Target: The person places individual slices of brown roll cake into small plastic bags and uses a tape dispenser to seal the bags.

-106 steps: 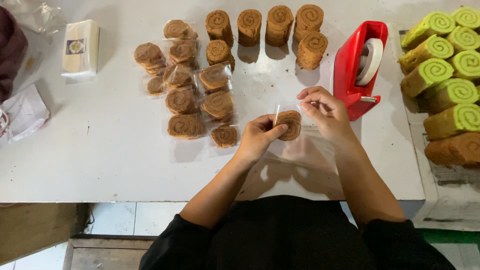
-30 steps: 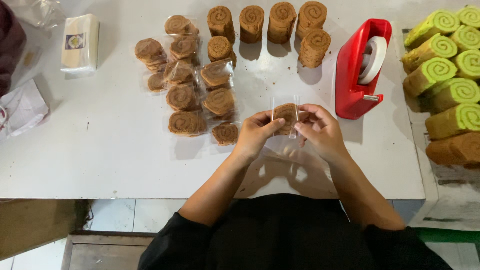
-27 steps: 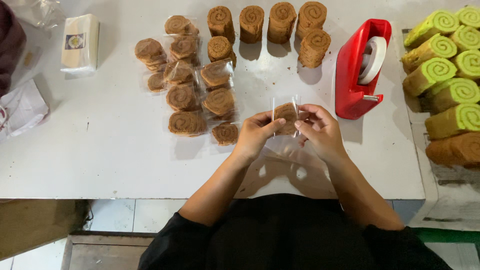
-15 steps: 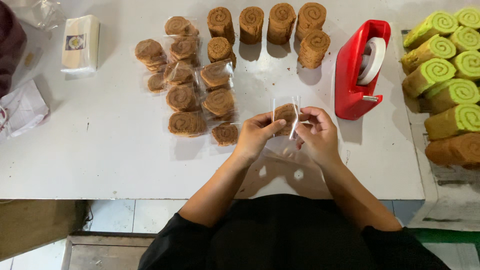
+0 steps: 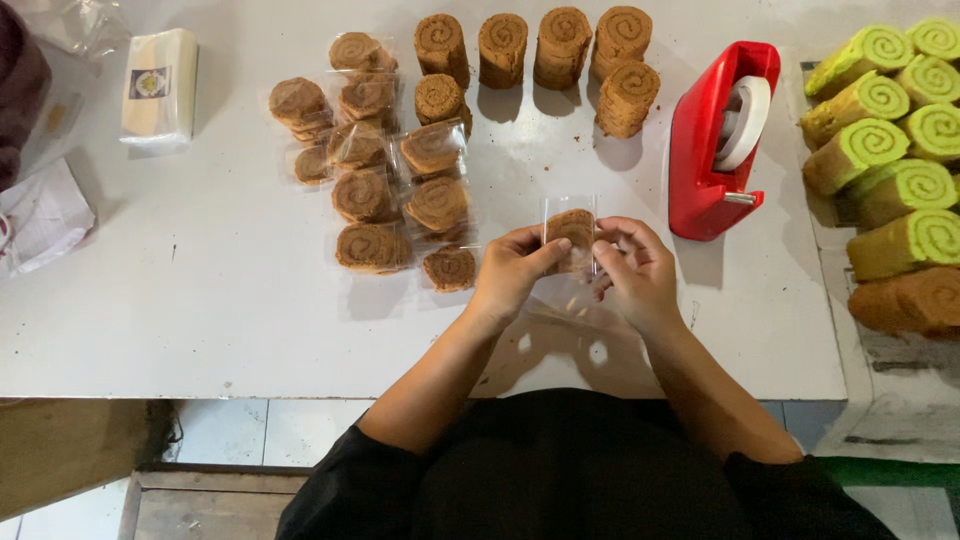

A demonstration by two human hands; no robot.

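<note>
A brown swirl roll slice in a clear plastic bag (image 5: 571, 232) is held upright between both hands above the white table (image 5: 200, 300). My left hand (image 5: 512, 272) pinches its left edge and my right hand (image 5: 632, 268) grips its right edge. Loose clear plastic lies on the table under my hands. Left of my hands lies a cluster of several bagged brown slices (image 5: 385, 190). Several unwrapped brown roll slices (image 5: 560, 48) stand further back.
A red tape dispenser (image 5: 720, 140) stands just right of my hands. Green swirl rolls (image 5: 890, 130) and a brown roll (image 5: 905, 300) lie on a tray at the right edge. A white packet (image 5: 158, 88) and plastic bags (image 5: 40, 210) sit at far left.
My hands brought the bagged slice together in front of me and turned it upright; in the last second they only shifted their fingers slightly on the bag.
</note>
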